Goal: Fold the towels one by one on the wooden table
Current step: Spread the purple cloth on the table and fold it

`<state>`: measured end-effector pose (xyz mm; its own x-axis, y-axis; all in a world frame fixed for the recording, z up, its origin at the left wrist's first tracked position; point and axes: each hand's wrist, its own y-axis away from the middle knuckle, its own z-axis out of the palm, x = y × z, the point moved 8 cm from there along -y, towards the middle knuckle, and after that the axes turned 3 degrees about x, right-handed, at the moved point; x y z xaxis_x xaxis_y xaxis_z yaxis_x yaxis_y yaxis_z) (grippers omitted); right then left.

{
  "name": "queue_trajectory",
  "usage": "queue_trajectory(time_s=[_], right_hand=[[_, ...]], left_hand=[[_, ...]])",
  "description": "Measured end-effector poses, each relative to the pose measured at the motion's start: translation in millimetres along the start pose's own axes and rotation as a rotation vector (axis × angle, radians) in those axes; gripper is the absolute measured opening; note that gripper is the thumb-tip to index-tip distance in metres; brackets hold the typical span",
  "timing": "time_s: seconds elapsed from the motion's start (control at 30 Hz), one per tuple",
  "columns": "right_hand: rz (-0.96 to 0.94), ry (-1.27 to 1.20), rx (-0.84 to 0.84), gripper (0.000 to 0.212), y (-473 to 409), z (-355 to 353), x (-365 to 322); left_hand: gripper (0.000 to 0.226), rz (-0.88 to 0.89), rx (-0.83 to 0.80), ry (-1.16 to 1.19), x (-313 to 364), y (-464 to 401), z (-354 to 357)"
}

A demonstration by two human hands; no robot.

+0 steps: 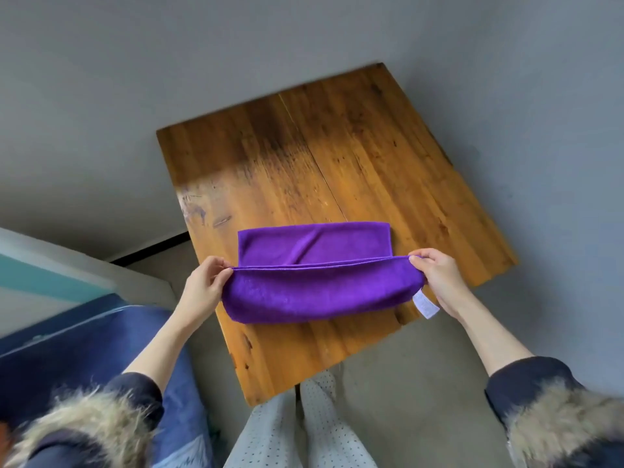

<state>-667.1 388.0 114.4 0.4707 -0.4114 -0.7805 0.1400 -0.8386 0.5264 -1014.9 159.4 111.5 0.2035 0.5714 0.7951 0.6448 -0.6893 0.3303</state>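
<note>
Your left hand (202,285) pinches the left end of the towel (317,282), thumb and fingertips closed on the doubled edge; your right hand (435,278) pinches the matching right end the same way. Both hands sit at about the same height, with the edge stretched taut between them — that tension is likely why the line runs so straight across, and why the fold below it hangs as a smooth rounded belly rather than a bunch.

The towel lies on the near half of the table (337,146), partly lifted. Its far part rests flat on the wood, while the near part is raised and sags toward you. Holding by the two ends looks like the way to carry the edge over squarely, so the layers meet corner to corner. A white tag (426,306) dangles from the right end, just under your right hand.

Count: one purple towel in view, one tag, one table, two hands. No other towels show, folded or waiting — if there are more, they are out of view. I judge this one to be mid-fold, not yet laid down and pressed flat.
</note>
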Motion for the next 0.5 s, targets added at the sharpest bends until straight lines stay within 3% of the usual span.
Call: queue_trajectory(time_s=[0.17,0.5], right_hand=[[0.006,-0.051,0.031,0.014,-42.3,17.0,-7.3],[0.021,-0.028,0.093,0.016,-104.5,35.0,-4.8]], left_hand=[[0.003,0.037,0.098,0.015,1.3,-44.2,3.7],[0.005,0.048,0.142,-0.005,-12.2,-108.1,21.8]])
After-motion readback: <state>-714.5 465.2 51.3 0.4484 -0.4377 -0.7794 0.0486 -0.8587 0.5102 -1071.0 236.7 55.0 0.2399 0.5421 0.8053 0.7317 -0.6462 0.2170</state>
